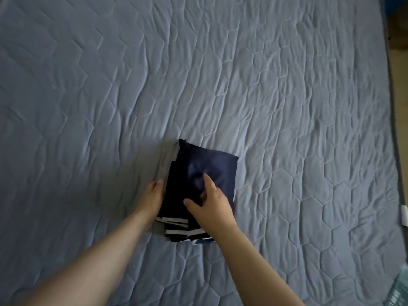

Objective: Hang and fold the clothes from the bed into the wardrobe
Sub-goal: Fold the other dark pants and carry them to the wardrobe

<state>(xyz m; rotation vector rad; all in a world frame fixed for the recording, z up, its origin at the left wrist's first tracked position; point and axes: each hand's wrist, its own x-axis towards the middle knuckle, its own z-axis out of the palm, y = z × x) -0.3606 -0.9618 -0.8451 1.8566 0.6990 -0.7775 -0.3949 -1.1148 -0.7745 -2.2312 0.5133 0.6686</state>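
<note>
Fingers (207,180) of the right hand (212,206) lie on top of the folded navy garment (212,166). The forefinger is stretched out and presses a dent into the cloth, the thumb is spread to the side, and nothing is clasped. The left hand (153,195) sits against the pile's left edge. Its fingertips are hidden by the dark folds, so I cannot tell whether they grasp the cloth or only steady it.

The garment rests on the bed (287,107), on a blue-grey quilted cover, with white stripes (176,221) showing at the near end. Motion blur softens both hands.

A small white tag (404,216) hangs at the bed's right edge, and any print on it is too small to read. Something pale and translucent (399,286) is cut off at the lower right corner.
</note>
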